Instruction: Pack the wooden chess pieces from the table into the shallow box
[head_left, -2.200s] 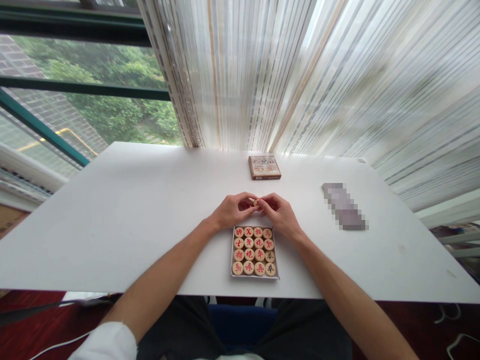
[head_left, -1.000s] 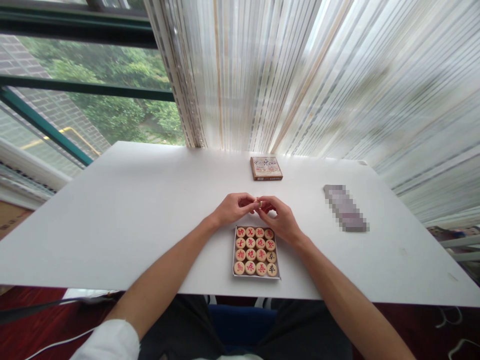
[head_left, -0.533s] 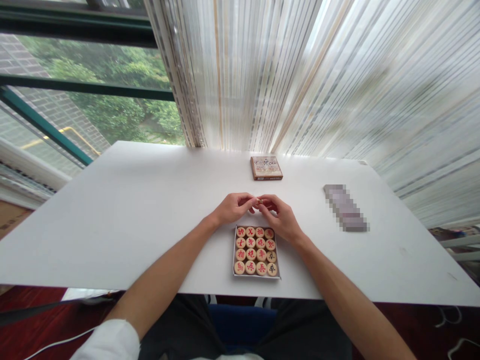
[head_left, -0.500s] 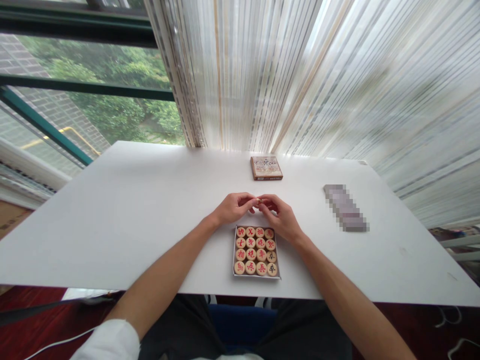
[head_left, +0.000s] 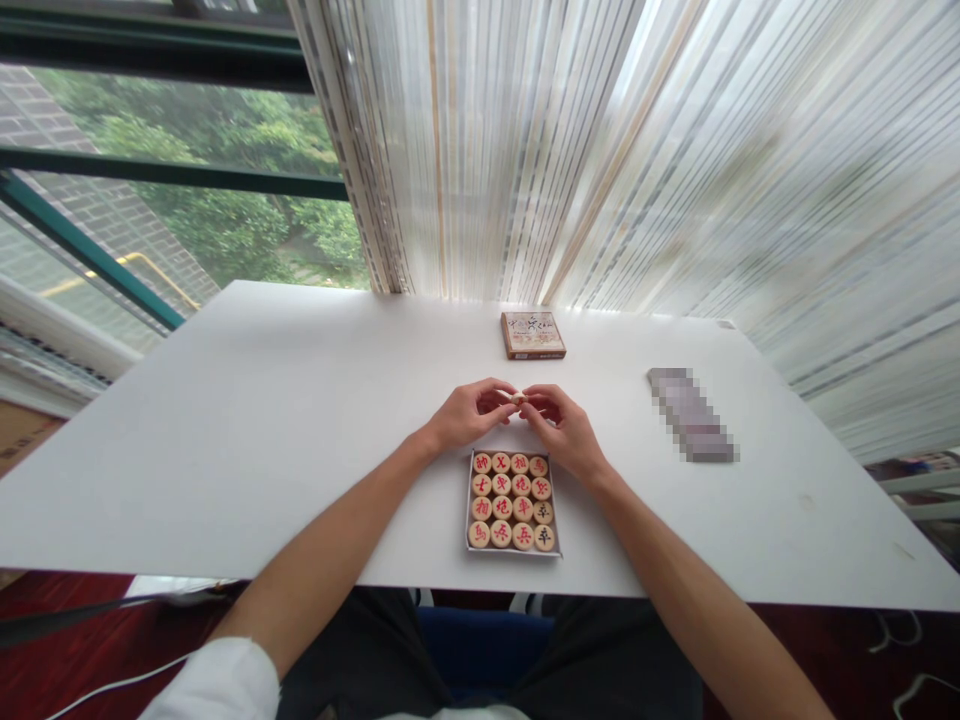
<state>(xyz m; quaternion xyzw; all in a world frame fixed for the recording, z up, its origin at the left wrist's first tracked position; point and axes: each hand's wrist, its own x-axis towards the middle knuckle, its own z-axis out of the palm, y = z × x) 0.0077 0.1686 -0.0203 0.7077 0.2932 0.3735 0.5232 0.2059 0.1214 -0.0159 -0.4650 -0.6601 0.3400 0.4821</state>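
Observation:
Between the fingertips of both hands is a small round wooden piece (head_left: 519, 399), held just beyond the tray. My left hand (head_left: 469, 412) pinches its left side, and my right hand (head_left: 562, 425) pinches its right side. Nearer to me, an open square tray (head_left: 514, 554) holds several round wooden chess pieces in rows. Most carry red characters; two at the right side, in the lower rows, have black ones. Whatever marking the held piece bears is too small to read.
A flat printed box (head_left: 533, 335) lies at the back of the white table (head_left: 300, 420). To the right is a blurred, pixelated flat object (head_left: 691, 415). String curtains hang behind the table, beside a window on the left.
The small piece between my fingertips has been tilted and shows more clearly. My fingers have shifted slightly around it; the tray and the boxed item are where they were.

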